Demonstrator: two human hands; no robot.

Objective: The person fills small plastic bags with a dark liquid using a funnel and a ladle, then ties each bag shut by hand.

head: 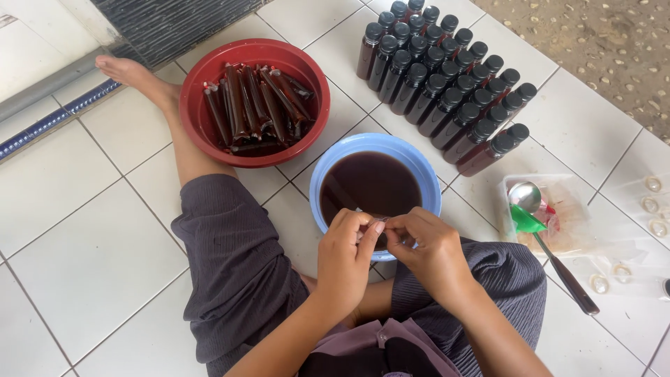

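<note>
Our left hand (347,253) and right hand (427,246) pinch a small clear plastic piece (379,223) between closed fingers, over the near rim of the blue bowl (426,178) of dark liquid

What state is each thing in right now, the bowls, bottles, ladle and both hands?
Blue bowl: filled with dark liquid.
Red bowl: holds filled, sealed dark tubes.
Bottles: filled dark, black caps on, lying in rows.
Ladle: bowl resting on a clear tray, unheld.
Left hand: pinching a small clear item over the blue bowl.
Right hand: pinching the same item.
</note>
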